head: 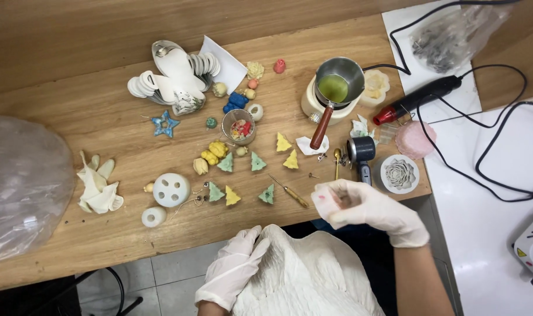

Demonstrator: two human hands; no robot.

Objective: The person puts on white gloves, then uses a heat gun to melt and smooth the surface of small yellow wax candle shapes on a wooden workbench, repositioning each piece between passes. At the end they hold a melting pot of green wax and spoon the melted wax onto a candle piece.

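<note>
Starting at the left, a clear plastic bag (20,181) and crumpled gloves (98,186) lie aside on the wooden surface (55,105), clear of the small wax trees (258,162). The gloved left hand (234,266) rests open on white fabric (301,275) in the lap. The right hand (366,208) pinches a small pinkish piece (327,201) over the surface edge, its flat end pointing left, its long axis unclear

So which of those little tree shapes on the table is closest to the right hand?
The green tree at the right end of the front row, beside the wooden-handled pick. The other trees lie farther left or farther back from the gloved right hand.
</note>
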